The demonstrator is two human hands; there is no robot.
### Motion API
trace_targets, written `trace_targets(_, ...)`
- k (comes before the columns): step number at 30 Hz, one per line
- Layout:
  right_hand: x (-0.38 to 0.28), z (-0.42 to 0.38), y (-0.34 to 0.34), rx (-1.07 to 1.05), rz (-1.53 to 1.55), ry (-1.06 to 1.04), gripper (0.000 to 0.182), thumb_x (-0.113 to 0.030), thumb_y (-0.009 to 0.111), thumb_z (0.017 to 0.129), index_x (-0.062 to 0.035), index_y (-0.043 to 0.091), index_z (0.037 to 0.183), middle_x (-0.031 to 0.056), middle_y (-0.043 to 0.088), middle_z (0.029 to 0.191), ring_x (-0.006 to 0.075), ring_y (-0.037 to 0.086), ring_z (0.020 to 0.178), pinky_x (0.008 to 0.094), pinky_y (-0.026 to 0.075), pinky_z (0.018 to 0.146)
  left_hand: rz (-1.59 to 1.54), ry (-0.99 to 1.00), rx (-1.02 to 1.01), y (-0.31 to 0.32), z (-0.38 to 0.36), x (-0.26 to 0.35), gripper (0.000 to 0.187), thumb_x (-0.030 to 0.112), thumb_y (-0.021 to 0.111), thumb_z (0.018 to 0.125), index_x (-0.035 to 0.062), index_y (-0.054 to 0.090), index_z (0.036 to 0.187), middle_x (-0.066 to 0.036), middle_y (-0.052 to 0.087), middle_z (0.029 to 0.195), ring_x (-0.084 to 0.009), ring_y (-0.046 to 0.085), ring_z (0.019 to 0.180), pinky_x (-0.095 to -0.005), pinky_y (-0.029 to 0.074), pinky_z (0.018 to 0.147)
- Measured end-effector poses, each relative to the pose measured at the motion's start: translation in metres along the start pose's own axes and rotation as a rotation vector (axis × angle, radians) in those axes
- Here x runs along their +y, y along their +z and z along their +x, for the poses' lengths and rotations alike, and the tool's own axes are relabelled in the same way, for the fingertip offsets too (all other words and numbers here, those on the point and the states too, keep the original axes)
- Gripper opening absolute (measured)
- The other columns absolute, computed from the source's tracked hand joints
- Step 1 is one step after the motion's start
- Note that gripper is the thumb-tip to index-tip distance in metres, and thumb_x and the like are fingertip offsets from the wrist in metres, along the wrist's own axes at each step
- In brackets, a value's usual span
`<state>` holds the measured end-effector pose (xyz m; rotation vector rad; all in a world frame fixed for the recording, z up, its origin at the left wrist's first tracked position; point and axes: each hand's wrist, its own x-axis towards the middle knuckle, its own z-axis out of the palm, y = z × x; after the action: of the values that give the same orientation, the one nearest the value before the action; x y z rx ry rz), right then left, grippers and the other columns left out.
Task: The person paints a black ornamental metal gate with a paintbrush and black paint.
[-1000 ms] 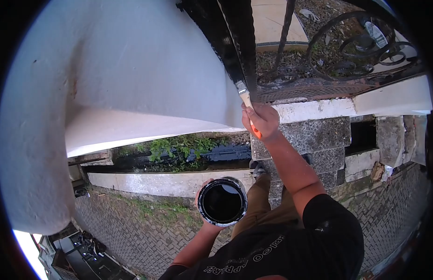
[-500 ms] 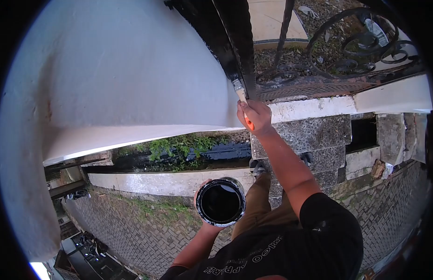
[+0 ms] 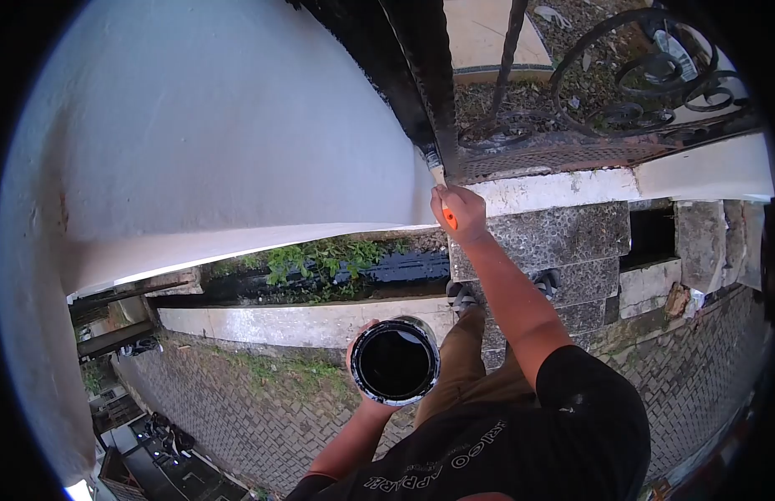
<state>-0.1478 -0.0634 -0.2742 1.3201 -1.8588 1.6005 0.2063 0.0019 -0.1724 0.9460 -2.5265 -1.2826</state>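
My right hand (image 3: 460,210) is closed round the handle of a paintbrush (image 3: 438,174), which is pale with an orange end. Its dark bristles touch the lower end of a black-painted gate post (image 3: 416,108), right beside the white wall (image 3: 237,125). Held low in front of my body is an open paint can (image 3: 396,361) of black paint, its rim smeared. My left hand (image 3: 354,344) grips the can from the left and below, with most of its fingers hidden behind it.
A wrought-iron gate (image 3: 629,75) with scrolls stands at upper right, above a white ledge (image 3: 562,192). Below the wall runs a drain ditch (image 3: 396,275) with green weeds (image 3: 325,263). My feet are on a stone slab (image 3: 537,242); brick paving (image 3: 262,417) lies behind.
The brush and my right hand have shifted slightly down and to the right along the post's lower end. The paint can stays in the same place.
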Motion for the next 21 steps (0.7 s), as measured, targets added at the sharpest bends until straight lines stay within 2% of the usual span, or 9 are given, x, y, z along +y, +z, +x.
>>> trace_targets(2, 0.002, -0.004, -0.001, -0.017, 0.008, 0.021, 0.017, 0.001, 0.079, 0.078, 0.0002, 0.068, 0.091, 0.0154, 0.07, 0.077, 0.0303, 0.069, 0.062, 0.037, 0.056, 0.053, 0.02, 0.017, -0.006, 0.001, 0.002, 0.002, 0.123, 0.042, 0.093, 0.067, 0.0086, 0.014, 0.156, -0.016, 0.036, 0.154, -0.0296, 0.036, 0.146, -0.0467, 0.023, 0.123)
trace_targets(7, -0.007, -0.005, -0.013, 0.032, 0.031, 0.043, 0.015, 0.0, 0.078, 0.08, -0.0004, 0.067, 0.09, 0.0153, 0.07, 0.076, 0.0318, 0.069, 0.061, 0.0373, 0.055, 0.053, -0.289, 0.108, 0.208, 0.008, 0.013, 0.017, 0.13, 0.03, 0.1, 0.057, 0.0085, 0.017, 0.154, -0.019, 0.036, 0.152, -0.0311, 0.043, 0.141, -0.0456, 0.039, 0.116)
trace_targets(10, -0.009, -0.004, -0.016, 0.01, 0.036, 0.093, 0.014, -0.002, 0.077, 0.081, -0.0005, 0.067, 0.09, 0.0155, 0.07, 0.075, 0.0324, 0.068, 0.061, 0.0375, 0.055, 0.053, -0.161, 0.15, 0.213, -0.001, 0.027, 0.032, 0.129, 0.03, 0.101, 0.056, 0.0082, 0.018, 0.153, -0.019, 0.037, 0.15, -0.0316, 0.045, 0.139, -0.0453, 0.041, 0.114)
trace_targets(14, -0.007, 0.008, -0.013, -0.069, 0.028, 0.163, 0.013, -0.005, 0.078, 0.082, -0.0012, 0.067, 0.089, 0.0156, 0.07, 0.075, 0.0322, 0.068, 0.061, 0.0378, 0.054, 0.052, -0.146, 0.129, 0.163, -0.005, 0.029, 0.035, 0.128, 0.03, 0.101, 0.056, 0.0081, 0.019, 0.152, -0.019, 0.038, 0.149, -0.0311, 0.047, 0.137, -0.0454, 0.041, 0.114)
trace_targets(17, -0.02, 0.033, -0.017, -0.04, 0.034, 0.109, 0.011, 0.001, 0.076, 0.084, -0.0011, 0.066, 0.088, 0.0162, 0.069, 0.075, 0.03, 0.069, 0.061, 0.0354, 0.052, 0.053, -0.258, 0.101, 0.18, 0.003, 0.022, 0.026, 0.128, 0.03, 0.101, 0.056, 0.0081, 0.019, 0.152, -0.019, 0.038, 0.15, -0.0311, 0.047, 0.137, -0.0452, 0.041, 0.114)
trace_targets(21, -0.032, 0.032, -0.022, 0.038, 0.042, 0.045, 0.011, 0.0, 0.076, 0.085, -0.0015, 0.065, 0.087, 0.0162, 0.068, 0.074, 0.0301, 0.067, 0.059, 0.0358, 0.05, 0.051, -0.138, 0.134, 0.141, 0.004, 0.018, 0.021, 0.128, 0.03, 0.101, 0.057, 0.0079, 0.019, 0.152, -0.02, 0.038, 0.15, -0.0316, 0.047, 0.137, -0.045, 0.041, 0.114)
